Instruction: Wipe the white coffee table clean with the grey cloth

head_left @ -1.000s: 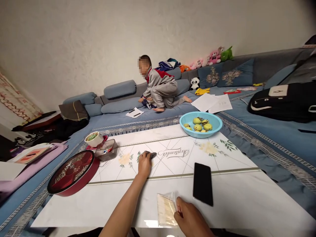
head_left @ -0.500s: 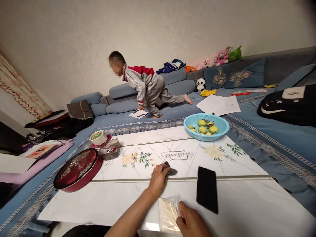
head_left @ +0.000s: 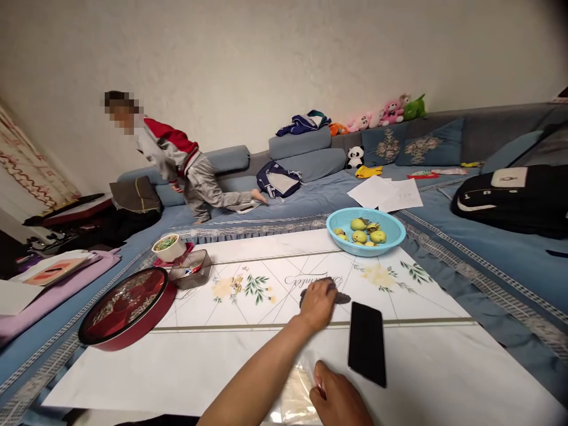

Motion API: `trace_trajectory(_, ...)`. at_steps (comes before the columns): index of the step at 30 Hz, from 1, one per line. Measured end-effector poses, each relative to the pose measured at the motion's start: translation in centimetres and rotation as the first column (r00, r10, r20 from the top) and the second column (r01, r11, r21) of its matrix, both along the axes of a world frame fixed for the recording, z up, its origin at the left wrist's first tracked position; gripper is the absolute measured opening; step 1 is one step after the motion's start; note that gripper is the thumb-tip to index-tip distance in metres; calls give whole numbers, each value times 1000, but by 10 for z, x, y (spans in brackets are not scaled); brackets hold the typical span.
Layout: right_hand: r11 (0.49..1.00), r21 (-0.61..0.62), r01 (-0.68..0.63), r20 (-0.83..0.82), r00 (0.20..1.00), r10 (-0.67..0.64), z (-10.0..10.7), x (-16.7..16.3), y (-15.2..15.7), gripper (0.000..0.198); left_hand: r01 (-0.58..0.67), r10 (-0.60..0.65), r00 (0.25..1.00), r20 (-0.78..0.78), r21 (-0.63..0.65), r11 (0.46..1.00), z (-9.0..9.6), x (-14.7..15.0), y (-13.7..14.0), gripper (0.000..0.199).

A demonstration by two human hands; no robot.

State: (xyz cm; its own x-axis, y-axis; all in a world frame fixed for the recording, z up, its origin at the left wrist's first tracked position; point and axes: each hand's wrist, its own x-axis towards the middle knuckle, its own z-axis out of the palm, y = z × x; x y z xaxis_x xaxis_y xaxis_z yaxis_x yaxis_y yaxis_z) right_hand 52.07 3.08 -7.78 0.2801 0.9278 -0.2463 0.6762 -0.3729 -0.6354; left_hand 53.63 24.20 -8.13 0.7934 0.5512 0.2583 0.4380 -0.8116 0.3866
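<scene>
My left hand (head_left: pixel 318 303) presses down on a dark grey cloth (head_left: pixel 341 297), fingers closed over it, on the printed middle strip of the white table (head_left: pixel 213 361). Part of the cloth shows past the fingertips. Close to my body, my right hand (head_left: pixel 341 395) is closed on the edge of a clear plastic bag (head_left: pixel 297 390) with thin pale sticks inside, perhaps toothpicks. My left forearm partly covers this bag. A black smartphone (head_left: pixel 367 343) lies just right of both hands, touched by neither.
At the table's back stands a blue basket (head_left: pixel 366 248) of green fruit. On the left are a round red box (head_left: pixel 126 313), a grey see-through tray (head_left: pixel 191 269) and a potted succulent (head_left: pixel 169 247). A child (head_left: pixel 177 154) is on the blue sofa (head_left: pixel 310 198) behind.
My left hand has slid the cloth rightward across the lettering. My right hand keeps the bag near the front edge. The child has moved left along the sofa, uncovering a dark blue bag.
</scene>
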Motion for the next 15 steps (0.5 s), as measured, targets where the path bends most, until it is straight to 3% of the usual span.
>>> trace_trajectory(2,1000,-8,-14,2,1000,14,-6,1,1,26,48,-48,998,-28,6,999,-6,9,3,46)
trace_trajectory(4,1000,-18,-26,1,1000,26,-10,2,2,25,-30,31,998,-50,12,999,-4,9,30,47)
trace_trajectory(9,999,-13,-33,-6,999,33,-14,3,2,22,-295,296,950,-99,19,955,32,-13,142,36)
trace_trajectory(12,999,-20,-44,-28,999,44,-16,4,2,21,-392,394,915,-88,38,919,64,-62,211,34)
trace_trajectory(15,998,-51,-34,-23,999,33,-22,3,5,21,-454,456,885,-96,50,890,86,-137,263,31)
